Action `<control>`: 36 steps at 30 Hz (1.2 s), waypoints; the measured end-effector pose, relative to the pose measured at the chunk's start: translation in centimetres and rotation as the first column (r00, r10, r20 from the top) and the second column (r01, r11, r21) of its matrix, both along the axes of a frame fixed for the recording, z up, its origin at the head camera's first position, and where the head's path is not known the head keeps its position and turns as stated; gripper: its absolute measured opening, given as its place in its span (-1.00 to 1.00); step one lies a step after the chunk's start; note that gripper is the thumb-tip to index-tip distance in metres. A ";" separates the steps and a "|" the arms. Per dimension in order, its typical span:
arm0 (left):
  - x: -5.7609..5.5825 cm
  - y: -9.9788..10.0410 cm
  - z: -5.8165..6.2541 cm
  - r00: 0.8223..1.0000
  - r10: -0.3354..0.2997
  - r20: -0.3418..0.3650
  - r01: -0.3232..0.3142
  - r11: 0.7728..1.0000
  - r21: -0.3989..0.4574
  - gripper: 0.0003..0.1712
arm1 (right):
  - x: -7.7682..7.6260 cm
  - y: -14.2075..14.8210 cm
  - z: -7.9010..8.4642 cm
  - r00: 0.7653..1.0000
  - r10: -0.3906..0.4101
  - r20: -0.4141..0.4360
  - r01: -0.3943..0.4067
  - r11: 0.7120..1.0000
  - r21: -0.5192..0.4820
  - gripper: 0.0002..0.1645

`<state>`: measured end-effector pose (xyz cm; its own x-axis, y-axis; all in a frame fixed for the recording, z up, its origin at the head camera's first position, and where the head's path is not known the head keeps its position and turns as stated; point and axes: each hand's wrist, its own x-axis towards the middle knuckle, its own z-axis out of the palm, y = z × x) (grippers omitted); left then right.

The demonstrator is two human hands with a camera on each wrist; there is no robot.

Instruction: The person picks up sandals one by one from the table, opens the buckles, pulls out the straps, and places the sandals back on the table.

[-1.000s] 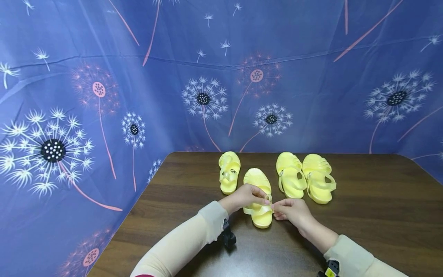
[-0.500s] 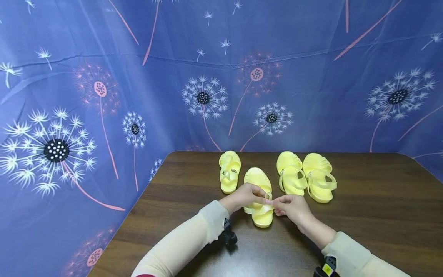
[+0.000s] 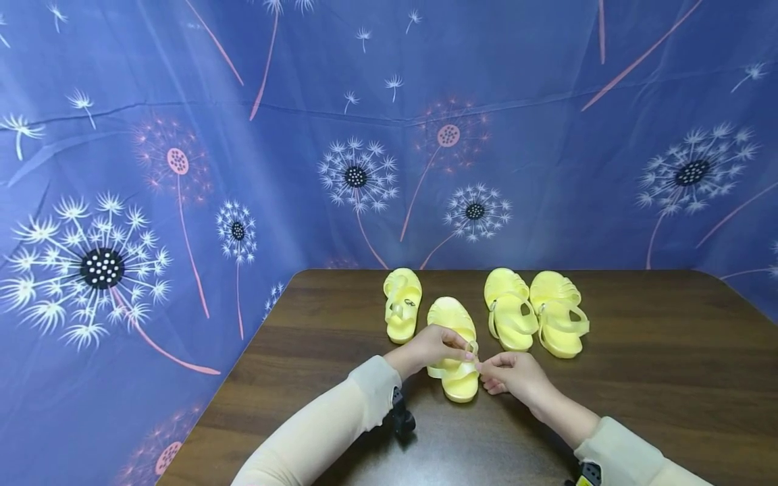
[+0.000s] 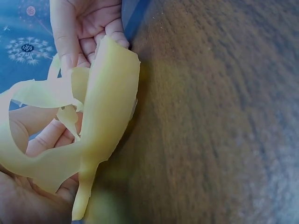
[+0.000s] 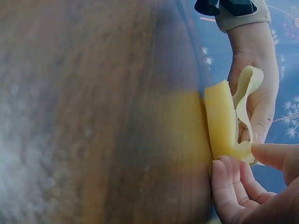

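A yellow jelly sandal [image 3: 448, 312] lies toe away on the table in front of me. My left hand [image 3: 428, 349] reaches over it from the left, thumb and forefinger pinching its strap near the right side. From the right, my right hand [image 3: 518, 379] pinches the strap at the sandal's right edge, its fingertips just below the left ones. In the right wrist view, the right thumb [image 5: 271, 154] presses the strap [image 5: 243, 105] while the other fingers lie along the sole's side. The left wrist view shows the sandal [image 4: 112, 88] side on, its heel strap looping across the left palm.
A second yellow sandal [image 3: 402, 290] stands to the left behind. Two more sandals, one [image 3: 509, 304] beside the other [image 3: 556, 314], stand on the right. The brown wooden table [image 3: 662, 378] ends at a blue dandelion-print curtain [image 3: 547, 148].
My right fingertips have shifted slightly down from the left fingertips, leaving a small gap. My left hand and the sandals keep their places.
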<state>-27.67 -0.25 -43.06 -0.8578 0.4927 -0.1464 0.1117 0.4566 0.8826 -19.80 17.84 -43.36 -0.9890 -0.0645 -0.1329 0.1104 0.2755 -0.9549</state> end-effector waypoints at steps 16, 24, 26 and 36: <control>0.0 0.1 0.1 1.000 0.006 0.030 -0.006 1.000 0.014 -0.80 | -0.3 -0.3 -0.1 0.998 -0.060 0.010 0.060 0.997 -0.055 -0.71; 0.0 0.1 0.5 0.999 0.007 0.035 -0.007 1.000 0.012 -0.81 | -0.4 -0.4 0.2 0.999 -0.054 -0.004 0.054 0.997 -0.055 -0.73; 0.0 0.1 0.5 1.000 0.006 0.027 -0.007 1.000 0.009 -0.82 | -0.5 -0.4 0.2 0.998 -0.055 -0.007 0.054 0.997 -0.048 -0.74; -0.2 0.3 0.4 1.000 -0.009 0.014 0.009 1.000 -0.003 -0.84 | -1.0 -0.1 0.2 0.999 -0.034 -0.036 0.032 0.998 -0.056 -0.72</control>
